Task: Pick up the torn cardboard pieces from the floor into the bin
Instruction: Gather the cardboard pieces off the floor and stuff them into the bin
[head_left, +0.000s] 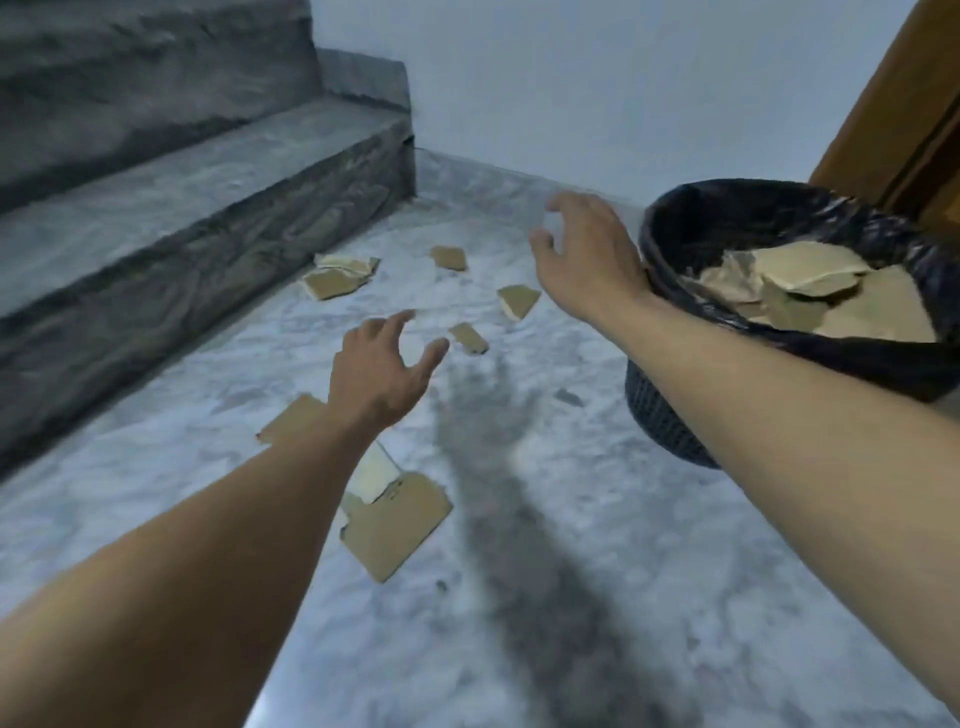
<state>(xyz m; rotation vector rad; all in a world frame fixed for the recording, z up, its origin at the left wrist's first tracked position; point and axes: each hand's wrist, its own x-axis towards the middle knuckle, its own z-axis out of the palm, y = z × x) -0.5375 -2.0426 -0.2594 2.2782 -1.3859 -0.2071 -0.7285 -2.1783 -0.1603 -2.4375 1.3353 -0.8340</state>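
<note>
Several torn brown cardboard pieces lie scattered on the pale marble floor. A large piece (397, 525) lies under my left forearm, and a small piece (469, 338) lies just right of my left hand (382, 371). That hand hovers over the floor, fingers spread, holding nothing. My right hand (582, 249) hangs empty with loosely curled fingers, just left of the bin (670, 410), above another piece (518, 300). The bin, lined with a black bag, holds several cardboard pieces (810, 291).
Grey stone steps (182, 208) rise along the left side. More cardboard lies at the foot of the steps (340, 275) and further back (449, 257). A white wall closes the back; a brown wooden door (904, 114) stands behind the bin.
</note>
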